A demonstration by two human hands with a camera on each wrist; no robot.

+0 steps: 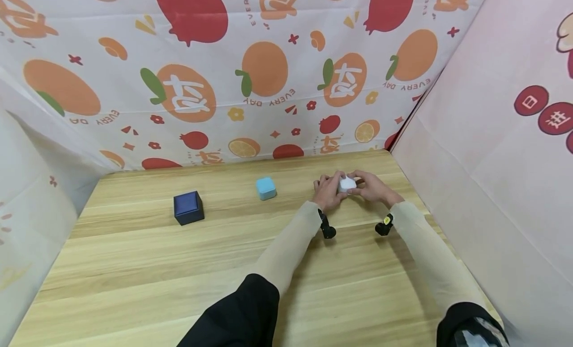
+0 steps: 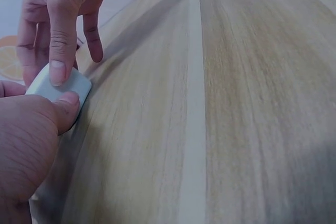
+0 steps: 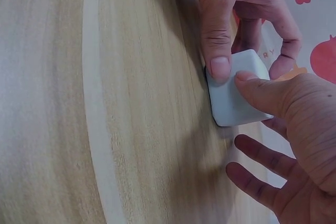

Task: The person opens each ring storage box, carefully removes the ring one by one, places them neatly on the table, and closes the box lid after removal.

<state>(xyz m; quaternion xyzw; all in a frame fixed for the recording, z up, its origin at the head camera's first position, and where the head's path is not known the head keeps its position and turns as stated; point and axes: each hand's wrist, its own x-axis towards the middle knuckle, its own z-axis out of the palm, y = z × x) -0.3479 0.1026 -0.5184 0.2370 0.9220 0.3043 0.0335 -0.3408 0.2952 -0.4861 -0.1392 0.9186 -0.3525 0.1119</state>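
Toward the right back of the wooden table, both hands are on a small white box [image 1: 346,184] with rounded edges. My left hand [image 1: 329,192] grips it from the left, thumb on the near face. From the other side my right hand [image 1: 372,188] pinches it, its thumb also on the near face. In the right wrist view the two thumbs press close together on the box [image 3: 236,100], while the lower fingers of the right hand [image 3: 315,124] spread away from it. The box's far side is hidden in the wrist views.
A light blue rounded box [image 1: 266,188] stands left of the hands. Farther left is a dark navy box [image 1: 188,208]. A fruit-print cloth [image 1: 268,123] hangs along the table's back edge, and a pale pink sheet [image 1: 488,153] borders the right side.
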